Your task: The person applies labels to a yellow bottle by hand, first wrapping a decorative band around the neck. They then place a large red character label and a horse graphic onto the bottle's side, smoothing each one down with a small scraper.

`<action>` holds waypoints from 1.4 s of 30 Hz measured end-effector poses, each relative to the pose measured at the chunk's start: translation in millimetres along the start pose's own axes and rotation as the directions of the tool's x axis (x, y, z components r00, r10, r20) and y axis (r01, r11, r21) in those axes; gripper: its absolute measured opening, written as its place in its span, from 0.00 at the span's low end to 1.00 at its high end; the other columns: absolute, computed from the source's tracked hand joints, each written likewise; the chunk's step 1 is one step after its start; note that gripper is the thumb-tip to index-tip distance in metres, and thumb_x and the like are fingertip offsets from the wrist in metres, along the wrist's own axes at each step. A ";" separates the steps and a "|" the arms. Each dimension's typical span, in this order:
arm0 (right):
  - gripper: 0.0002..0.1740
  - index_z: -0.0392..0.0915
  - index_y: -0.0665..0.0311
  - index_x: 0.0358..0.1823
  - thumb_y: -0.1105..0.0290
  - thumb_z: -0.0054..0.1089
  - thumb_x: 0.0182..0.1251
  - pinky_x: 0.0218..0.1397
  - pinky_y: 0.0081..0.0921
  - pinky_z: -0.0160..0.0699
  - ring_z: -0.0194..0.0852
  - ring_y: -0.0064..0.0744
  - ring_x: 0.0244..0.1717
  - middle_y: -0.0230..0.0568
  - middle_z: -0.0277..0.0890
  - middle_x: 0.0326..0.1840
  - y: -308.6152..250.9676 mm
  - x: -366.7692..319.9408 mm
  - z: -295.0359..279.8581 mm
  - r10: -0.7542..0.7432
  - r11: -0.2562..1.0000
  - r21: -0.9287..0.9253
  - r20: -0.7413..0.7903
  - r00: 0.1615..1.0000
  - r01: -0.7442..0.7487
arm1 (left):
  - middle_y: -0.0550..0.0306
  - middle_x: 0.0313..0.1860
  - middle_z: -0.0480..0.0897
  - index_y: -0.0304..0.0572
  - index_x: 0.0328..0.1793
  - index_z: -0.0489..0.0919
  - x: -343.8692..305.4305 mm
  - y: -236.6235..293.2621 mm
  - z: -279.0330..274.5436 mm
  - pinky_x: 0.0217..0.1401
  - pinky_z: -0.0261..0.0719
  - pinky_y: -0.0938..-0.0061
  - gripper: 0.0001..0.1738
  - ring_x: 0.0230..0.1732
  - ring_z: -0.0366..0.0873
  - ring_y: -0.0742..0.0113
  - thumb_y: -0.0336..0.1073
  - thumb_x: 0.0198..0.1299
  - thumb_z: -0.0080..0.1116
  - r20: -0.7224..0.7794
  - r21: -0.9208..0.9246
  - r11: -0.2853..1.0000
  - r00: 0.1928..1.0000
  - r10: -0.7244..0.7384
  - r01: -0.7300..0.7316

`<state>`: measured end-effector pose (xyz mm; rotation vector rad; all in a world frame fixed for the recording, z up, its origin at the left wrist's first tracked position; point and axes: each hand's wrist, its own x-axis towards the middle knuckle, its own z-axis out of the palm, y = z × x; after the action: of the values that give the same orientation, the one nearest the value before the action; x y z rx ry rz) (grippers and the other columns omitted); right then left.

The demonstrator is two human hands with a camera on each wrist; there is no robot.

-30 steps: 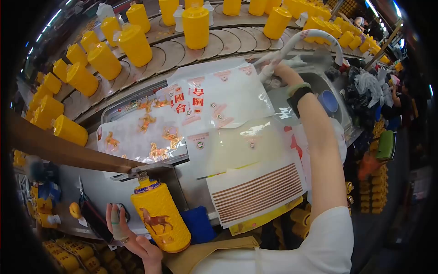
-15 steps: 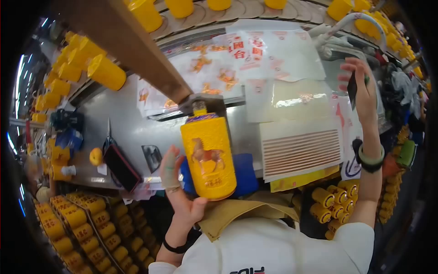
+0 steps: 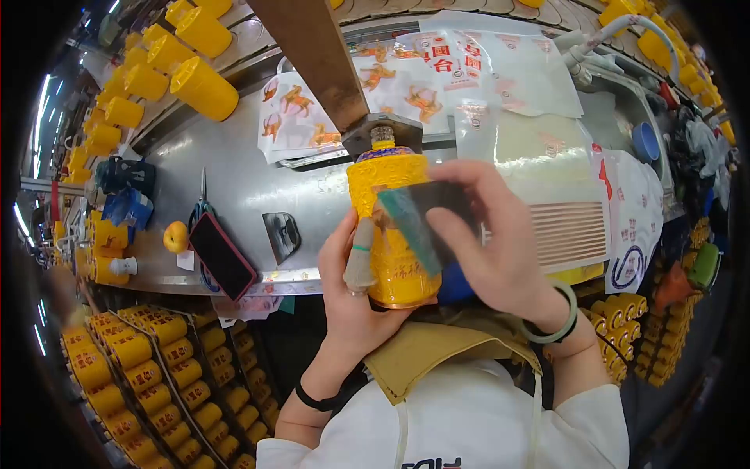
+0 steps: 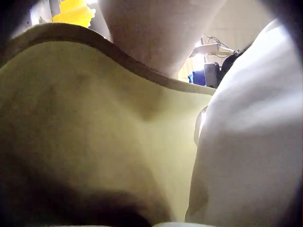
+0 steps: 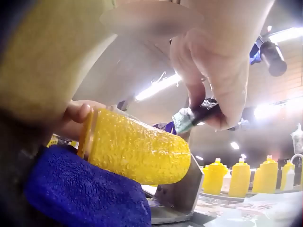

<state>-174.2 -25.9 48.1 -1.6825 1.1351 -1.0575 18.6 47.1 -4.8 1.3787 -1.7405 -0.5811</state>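
Observation:
A textured yellow bottle (image 3: pixel 402 291) with a horse picture lies tilted, its glass neck at a metal bracket (image 3: pixel 402 129). My left hand (image 3: pixel 344 293) grips its left side and base, with pale covers on some fingers. My right hand (image 3: pixel 504 250) pinches a dark pad with a teal edge (image 3: pixel 414 227) over the bottle's front, partly hiding the horse. In the right wrist view the pad (image 5: pixel 185 119) is just above the bottle (image 5: pixel 137 146), and a thick blue cloth (image 5: pixel 85 189) lies beneath. The left wrist view shows mostly the tan apron (image 4: pixel 94 109).
Horse decal sheets (image 3: pixel 297 117) lie beyond the bracket, which a brown beam (image 3: pixel 312 55) meets. A striped sheet (image 3: pixel 570 234) is at the right. Phone (image 3: pixel 223 254), scissors (image 3: pixel 203 205) and a flat black piece (image 3: pixel 281 237) lie left. Yellow bottles (image 3: pixel 205 87) line the conveyor.
My right hand has come from the sink at the right, carrying the dark pad, to the bottle. My left hand, earlier loose beside the bottle, now grips it. The head view has shifted.

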 end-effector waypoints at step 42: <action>0.28 0.74 0.68 0.58 0.59 0.77 0.67 0.65 0.31 0.75 0.76 0.30 0.58 0.45 0.80 0.54 50.3 -0.9 33.6 0.378 0.880 0.308 0.010 0.926 -0.362 | 0.34 0.77 0.67 0.32 0.80 0.68 7.6 -1.8 -17.0 0.74 0.77 0.55 0.61 0.74 0.73 0.40 0.43 0.40 0.91 0.115 0.212 0.975 0.993 0.039 -0.063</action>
<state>-155.8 -31.8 -9.3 -1.1440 1.1979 -0.9731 33.1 41.7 5.6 1.4685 -1.9692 -0.4574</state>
